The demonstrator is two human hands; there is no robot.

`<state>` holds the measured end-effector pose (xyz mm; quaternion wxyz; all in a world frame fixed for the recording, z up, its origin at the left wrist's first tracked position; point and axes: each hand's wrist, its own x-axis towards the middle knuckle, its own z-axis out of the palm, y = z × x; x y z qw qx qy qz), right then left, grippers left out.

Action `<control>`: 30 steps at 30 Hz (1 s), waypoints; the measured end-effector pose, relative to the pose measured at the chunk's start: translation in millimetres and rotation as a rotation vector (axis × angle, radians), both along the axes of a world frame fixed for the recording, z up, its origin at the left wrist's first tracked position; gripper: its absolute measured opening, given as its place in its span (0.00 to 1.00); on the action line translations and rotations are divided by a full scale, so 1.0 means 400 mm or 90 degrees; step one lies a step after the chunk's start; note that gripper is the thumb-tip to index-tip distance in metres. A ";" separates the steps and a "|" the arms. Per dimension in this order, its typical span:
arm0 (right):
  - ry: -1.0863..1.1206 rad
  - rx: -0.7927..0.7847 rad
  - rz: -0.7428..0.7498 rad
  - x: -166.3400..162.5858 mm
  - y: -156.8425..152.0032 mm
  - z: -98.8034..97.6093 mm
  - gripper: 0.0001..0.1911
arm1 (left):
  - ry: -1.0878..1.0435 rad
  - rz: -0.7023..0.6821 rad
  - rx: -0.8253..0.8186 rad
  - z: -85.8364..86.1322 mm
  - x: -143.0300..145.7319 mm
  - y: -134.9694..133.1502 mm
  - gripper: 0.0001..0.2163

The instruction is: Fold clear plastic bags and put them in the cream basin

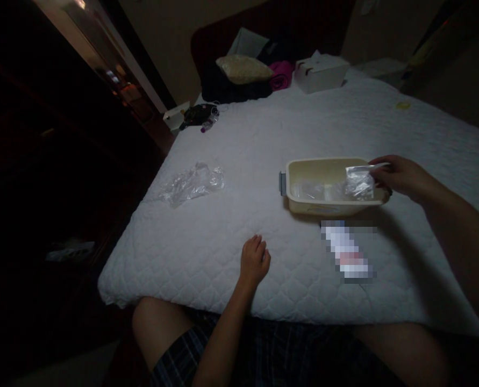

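Observation:
At the right end of a cream plastic bin [328, 209], my right hand [396, 174] pinches a small clear plastic bag [359, 183] by its edge. The bag hangs over the bin's inside, and its contents are too unclear to name. More clear plastic packets [312, 189] lie in the bottom of the bin. A grey handle clip [282, 184] sticks out from the bin's left end. My left hand [256, 259] rests on the white quilted mattress [174, 258] with its fingers curled in and nothing visible in them.
Crumpled clear plastic [197, 183] lies on the left of the bed. A blurred-out flat item [346, 250] is just in front of the bin. Toward the headboard are a wrapped pillow-like bundle [243, 70], a pink roll [281, 75] and a white box [322, 73].

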<state>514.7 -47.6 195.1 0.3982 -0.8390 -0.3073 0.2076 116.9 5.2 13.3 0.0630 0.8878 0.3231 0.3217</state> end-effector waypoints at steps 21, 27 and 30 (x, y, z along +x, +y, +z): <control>-0.553 -0.320 0.256 -0.053 0.060 -0.055 0.16 | -0.003 -0.001 0.004 0.010 -0.001 -0.001 0.11; -0.475 -0.374 0.338 -0.038 0.086 -0.105 0.22 | -0.009 -0.001 0.001 0.008 -0.002 0.000 0.11; -0.458 -0.415 0.339 -0.029 0.089 -0.112 0.23 | -0.010 -0.001 0.002 0.006 -0.002 0.000 0.11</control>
